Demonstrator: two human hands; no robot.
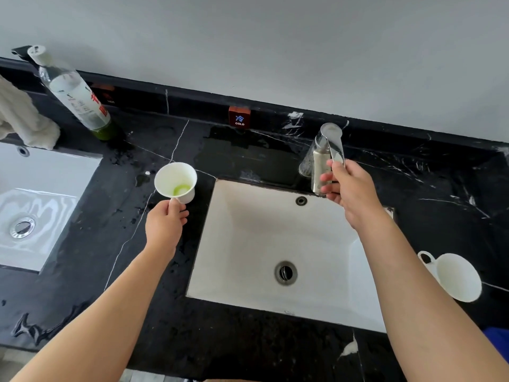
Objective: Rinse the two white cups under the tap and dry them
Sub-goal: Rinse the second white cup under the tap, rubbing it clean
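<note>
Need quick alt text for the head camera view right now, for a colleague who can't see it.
The person's left hand holds a white cup with green residue over the black counter, while the right hand grips the tap handle above the empty white sink. A second white cup lies tipped at the right.

Left hand (165, 224) on green-stained white cup (176, 181), right hand (349, 188) on tap (329, 150), second cup (455, 277) beside sink (248, 244).
</note>
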